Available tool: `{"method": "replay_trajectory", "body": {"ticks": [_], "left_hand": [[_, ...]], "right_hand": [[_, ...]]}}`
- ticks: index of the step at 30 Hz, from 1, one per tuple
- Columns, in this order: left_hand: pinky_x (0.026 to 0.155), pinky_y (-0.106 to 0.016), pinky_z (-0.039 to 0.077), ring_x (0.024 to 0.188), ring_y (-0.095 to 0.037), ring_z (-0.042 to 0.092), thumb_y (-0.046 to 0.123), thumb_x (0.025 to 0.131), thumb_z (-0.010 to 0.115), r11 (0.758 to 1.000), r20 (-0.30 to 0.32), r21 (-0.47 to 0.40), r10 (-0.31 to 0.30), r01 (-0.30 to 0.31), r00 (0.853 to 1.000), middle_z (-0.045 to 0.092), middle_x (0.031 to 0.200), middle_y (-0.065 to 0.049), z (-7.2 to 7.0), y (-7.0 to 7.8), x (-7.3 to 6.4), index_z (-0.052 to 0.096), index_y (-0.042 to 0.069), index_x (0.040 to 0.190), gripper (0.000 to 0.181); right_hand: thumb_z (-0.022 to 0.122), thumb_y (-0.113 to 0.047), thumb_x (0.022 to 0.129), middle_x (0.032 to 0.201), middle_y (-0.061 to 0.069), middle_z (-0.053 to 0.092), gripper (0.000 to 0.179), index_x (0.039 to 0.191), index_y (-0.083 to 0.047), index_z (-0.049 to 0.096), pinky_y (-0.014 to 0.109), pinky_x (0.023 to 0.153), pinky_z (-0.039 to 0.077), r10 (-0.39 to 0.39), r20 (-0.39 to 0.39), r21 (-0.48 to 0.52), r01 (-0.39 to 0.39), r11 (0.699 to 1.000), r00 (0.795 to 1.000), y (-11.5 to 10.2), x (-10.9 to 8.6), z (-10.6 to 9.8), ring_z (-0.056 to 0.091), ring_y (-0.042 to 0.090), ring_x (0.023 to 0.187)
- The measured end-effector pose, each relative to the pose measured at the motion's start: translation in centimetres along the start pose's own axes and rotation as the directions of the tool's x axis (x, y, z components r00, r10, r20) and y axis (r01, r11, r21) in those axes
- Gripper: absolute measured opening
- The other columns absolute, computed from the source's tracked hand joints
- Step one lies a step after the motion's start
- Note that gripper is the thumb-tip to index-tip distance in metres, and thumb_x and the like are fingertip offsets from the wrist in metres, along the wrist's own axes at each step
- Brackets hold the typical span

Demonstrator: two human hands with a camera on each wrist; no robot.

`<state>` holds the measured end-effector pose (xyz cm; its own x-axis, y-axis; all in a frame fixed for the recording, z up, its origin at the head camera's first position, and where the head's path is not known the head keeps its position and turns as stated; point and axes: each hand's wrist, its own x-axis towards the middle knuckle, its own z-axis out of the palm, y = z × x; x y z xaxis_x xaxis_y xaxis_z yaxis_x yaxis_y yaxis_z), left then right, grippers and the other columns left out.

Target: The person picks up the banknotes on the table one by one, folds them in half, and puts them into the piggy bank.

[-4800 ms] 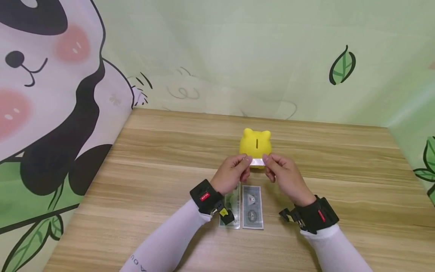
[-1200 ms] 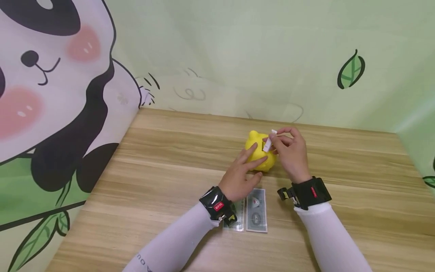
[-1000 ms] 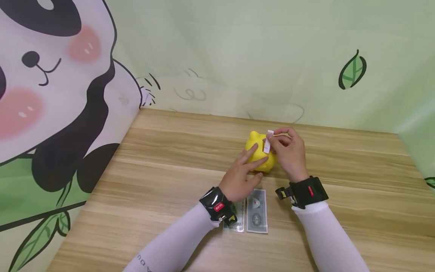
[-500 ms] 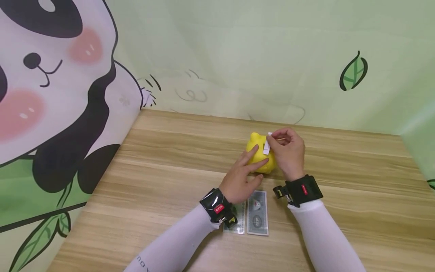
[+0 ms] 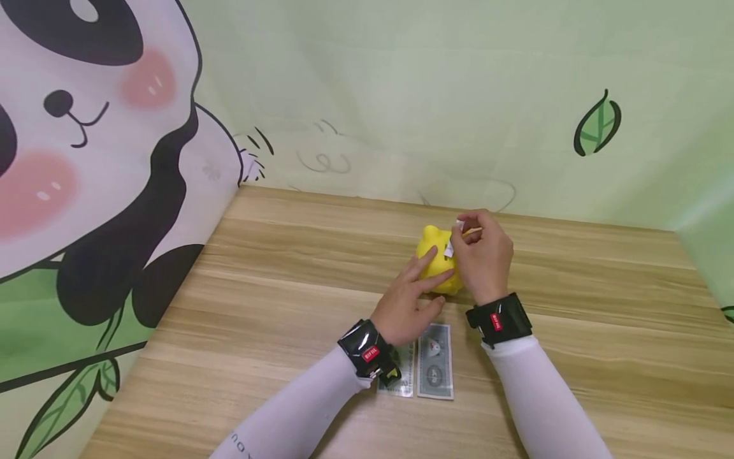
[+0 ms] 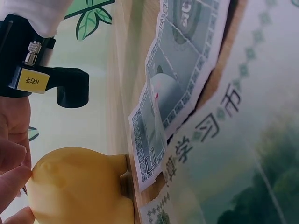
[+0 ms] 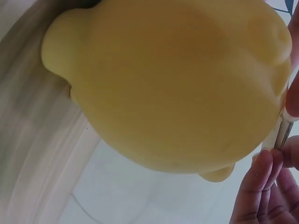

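A yellow piggy bank [image 5: 430, 238] with rounded ears stands on the table, its dark top slot partly covered. My left hand [image 5: 403, 307] rests on its near left side with fingers spread. Between thumb and fingers, my right hand [image 5: 484, 258] pinches a narrow folded paper strip [image 5: 449, 249], whitish with faint print. The strip's lower end is at the slot; whether it has gone in I cannot tell. In the right wrist view the strip [image 7: 283, 133] lies close against the top of the yellow bank [image 7: 173, 84].
Two play banknotes lie flat in front of the bank: a grey-blue one [image 5: 435, 376] and a green one [image 5: 406, 377] partly under my left wrist. The wooden table [image 5: 258, 306] meets a printed panda backdrop [image 5: 401, 108] behind.
Earlier both hands held the paper strip before the bank. Then the left hand moved onto the bank, and the right hand brought the strip to the slot, lately shifting its angle.
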<state>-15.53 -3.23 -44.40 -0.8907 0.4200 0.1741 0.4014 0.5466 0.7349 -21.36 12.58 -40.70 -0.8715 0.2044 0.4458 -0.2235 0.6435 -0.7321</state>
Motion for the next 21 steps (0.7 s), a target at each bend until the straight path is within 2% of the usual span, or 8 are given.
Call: {"method": "replay_trajectory", "body": {"ticks": [5,13,16,21], "left_hand": [[0.127,-0.052,0.029,0.16,-0.036,0.019,0.025,0.102,0.063,1.0,0.001,0.008,-0.003,0.003,1.0,0.018,0.174,0.008,-0.04,0.06,-0.03,0.057,0.026,0.149,0.047],[0.127,-0.053,0.028,0.16,-0.037,0.019,0.025,0.101,0.063,1.0,0.0,0.005,-0.002,0.002,1.0,0.019,0.174,0.008,-0.16,0.16,-0.02,0.057,0.026,0.148,0.047],[0.127,-0.053,0.027,0.16,-0.036,0.019,0.026,0.102,0.062,1.0,0.003,0.001,-0.005,0.005,1.0,0.019,0.174,0.009,-0.1,0.08,0.02,0.057,0.027,0.148,0.047],[0.127,-0.054,0.027,0.16,-0.036,0.019,0.026,0.102,0.062,1.0,-0.002,0.006,-0.001,0.001,1.0,0.018,0.174,0.009,0.01,-0.14,0.03,0.057,0.027,0.148,0.047]], "right_hand": [[0.07,-0.015,0.097,0.092,0.012,0.071,0.018,0.113,-0.006,0.07,0.027,0.063,0.052,-0.015,-0.007,-0.019,0.015,1.0,1.0,-0.01,0.09,-0.07,0.071,0.026,0.074],[0.069,-0.014,0.097,0.089,0.01,0.07,0.025,0.12,-0.006,0.068,0.016,0.059,0.048,-0.027,-0.003,0.007,0.027,1.0,1.0,0.01,-0.18,0.18,0.07,0.022,0.07],[0.07,-0.012,0.095,0.086,0.011,0.068,0.029,0.123,-0.004,0.069,0.013,0.057,0.046,-0.011,0.03,0.058,0.009,0.998,0.999,-0.03,-0.22,0.12,0.067,0.021,0.069],[0.071,-0.015,0.095,0.09,0.012,0.068,0.025,0.118,-0.005,0.074,0.012,0.06,0.049,0.062,0.148,0.132,-0.082,0.988,0.987,0.01,0.02,-0.38,0.063,0.017,0.073]]}}
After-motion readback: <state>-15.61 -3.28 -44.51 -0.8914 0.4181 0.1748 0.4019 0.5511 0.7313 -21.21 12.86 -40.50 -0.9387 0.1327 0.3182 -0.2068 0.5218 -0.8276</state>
